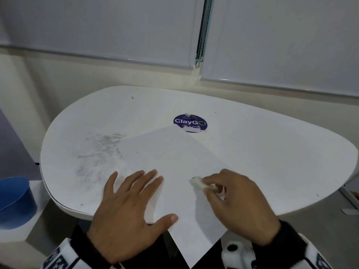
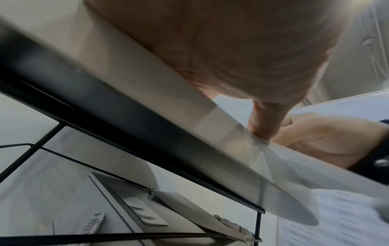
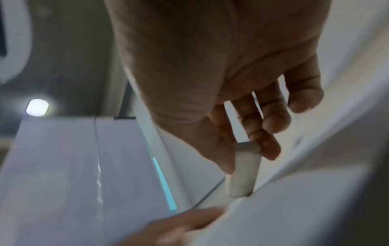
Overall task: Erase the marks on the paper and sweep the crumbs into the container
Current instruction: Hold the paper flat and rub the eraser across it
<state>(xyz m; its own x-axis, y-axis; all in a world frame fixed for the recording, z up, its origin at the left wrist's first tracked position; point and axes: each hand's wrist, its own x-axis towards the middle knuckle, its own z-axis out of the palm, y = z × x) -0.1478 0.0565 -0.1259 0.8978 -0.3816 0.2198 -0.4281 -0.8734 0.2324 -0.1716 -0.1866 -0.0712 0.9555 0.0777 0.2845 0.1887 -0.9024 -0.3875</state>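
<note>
Clearly your right hand [image 1: 236, 202] pinches the small, soft eraser [image 1: 198, 182] near its back end, tip on the thin, easily creased paper [image 1: 174, 158] lying on the tabletop [image 1: 272, 152], so keep your flat, open left hand [image 1: 128, 208] pressing beside the rubbing spot.

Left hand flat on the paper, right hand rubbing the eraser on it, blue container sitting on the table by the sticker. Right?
One error: the blue container isn't on the table; the head view shows it on a lower surface off the table's left edge. The rest stands: left hand flat on the paper, right hand holding the eraser.
</note>
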